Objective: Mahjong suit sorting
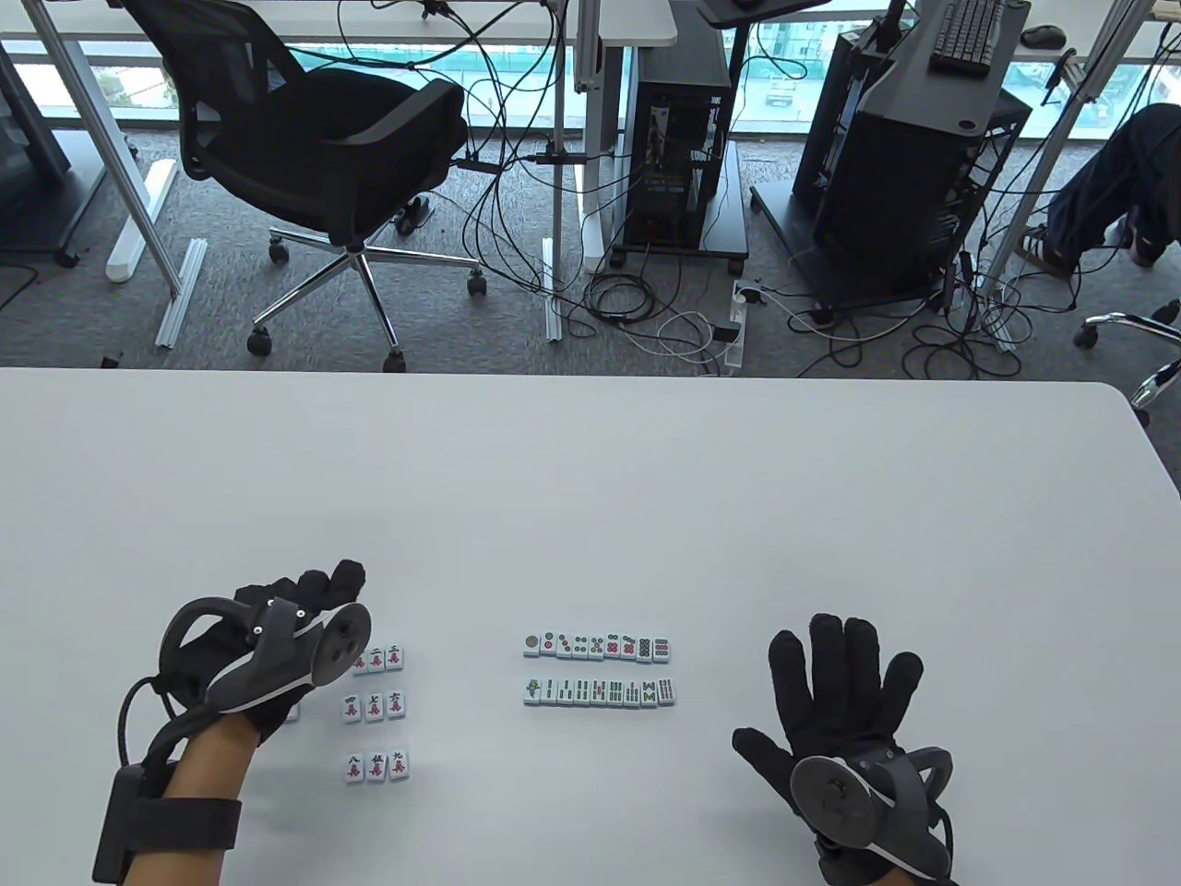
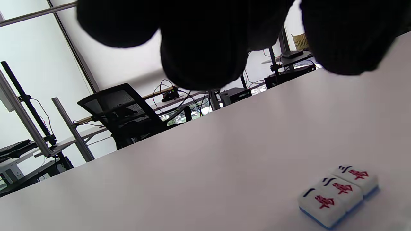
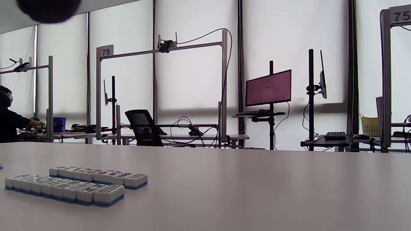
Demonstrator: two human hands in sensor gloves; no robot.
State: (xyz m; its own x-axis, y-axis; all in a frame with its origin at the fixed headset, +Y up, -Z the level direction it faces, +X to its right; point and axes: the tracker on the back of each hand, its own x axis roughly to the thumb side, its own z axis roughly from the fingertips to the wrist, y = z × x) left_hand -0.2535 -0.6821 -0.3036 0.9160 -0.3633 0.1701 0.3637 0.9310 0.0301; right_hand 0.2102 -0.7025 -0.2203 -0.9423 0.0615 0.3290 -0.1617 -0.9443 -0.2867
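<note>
Two rows of mahjong tiles lie face up at the table's centre: a dots row [image 1: 597, 646] and a bamboo row [image 1: 598, 692] just below it. The right wrist view shows both, the bamboo row [image 3: 64, 191] nearer and the dots row [image 3: 99, 176] behind. Character tiles lie to the left in three short rows [image 1: 378, 657] [image 1: 375, 706] [image 1: 376, 766]. My left hand [image 1: 328, 586] hovers just left of them, fingers loosely curled and holding nothing; its fingertips [image 2: 199, 48] hang above the top character row [image 2: 338, 195]. One more tile [image 1: 293, 712] peeks out beside that hand. My right hand [image 1: 812, 701] rests flat with fingers spread, right of the centre rows.
The white table [image 1: 646, 498] stretches bare toward its far edge, with a rounded corner at the far right. Beyond it stand an office chair [image 1: 323, 157], computer towers and tangled cables on the floor. A person sits far off in the right wrist view [image 3: 9, 122].
</note>
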